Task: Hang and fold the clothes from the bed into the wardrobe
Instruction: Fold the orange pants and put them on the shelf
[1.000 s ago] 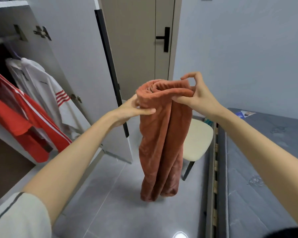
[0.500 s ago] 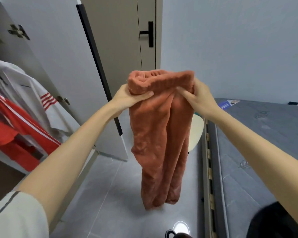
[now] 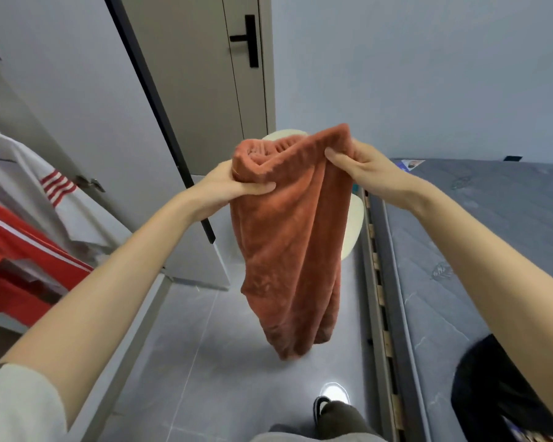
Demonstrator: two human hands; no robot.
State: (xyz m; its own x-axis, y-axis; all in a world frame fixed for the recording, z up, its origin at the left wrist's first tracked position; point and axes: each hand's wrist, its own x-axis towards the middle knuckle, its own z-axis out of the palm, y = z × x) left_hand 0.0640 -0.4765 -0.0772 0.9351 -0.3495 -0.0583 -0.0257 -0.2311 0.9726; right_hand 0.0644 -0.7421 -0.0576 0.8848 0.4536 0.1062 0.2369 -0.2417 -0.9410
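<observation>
A rust-orange fleece garment hangs doubled in the air in front of me, its lower end above the floor. My left hand grips the left end of its waistband, thumb across the front. My right hand pinches the right end of the waistband. The open wardrobe stands at the left, with a white jacket with red stripes and a red jacket hanging inside. The grey bed runs along the right side.
The wardrobe door stands open behind my left arm. A cream chair is partly hidden behind the garment. A dark piece of clothing lies on the bed near me. My shoe is on the grey tiled floor. A closed room door is ahead.
The view has swung right and down, so the wardrobe shifted left. My right hand closed onto the waistband, and both hands now hold it spread wider and lower.
</observation>
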